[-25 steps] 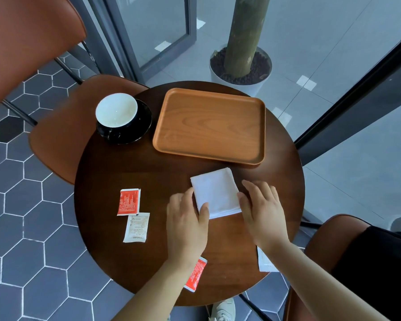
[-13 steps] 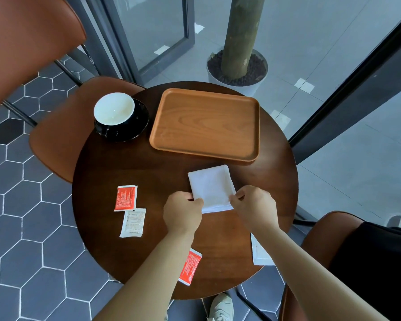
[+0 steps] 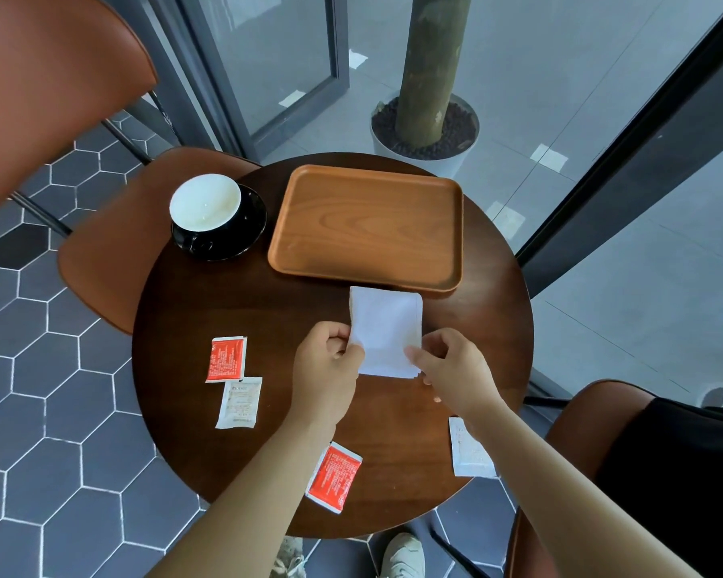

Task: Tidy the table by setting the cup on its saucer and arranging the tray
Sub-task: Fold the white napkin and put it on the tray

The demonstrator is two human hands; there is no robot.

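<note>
**Hidden or unclear.** Red foil sachet (image 3: 334,477): partly under the left forearm, at the near edge. White paper sachet (image 3: 470,454): partly under the right forearm, at the right edge. Sachet print illegible; cup handle not made out.

**Round dark-brown wooden worktop (image 3: 234,302).** Open wood shows between saucer and left sachets.

**Rectangular light wooden tray (image 3: 368,227).** Rounded corners, raised rim, visible grain; far centre-right.

**Glossy white-lined cup (image 3: 204,202).** Seated on round black saucer (image 3: 247,227), far left, just beside the tray.

**Folded white paper napkin stack (image 3: 387,327).** Centre; far edge meets the tray's near rim in view. Left grip (image 3: 324,365) pinches its left edge; right grip (image 3: 456,369) pinches its near right corner.

**Second red sachet (image 3: 226,359), second white sachet (image 3: 239,403).** Flat, touching, left of the left grip.
</note>
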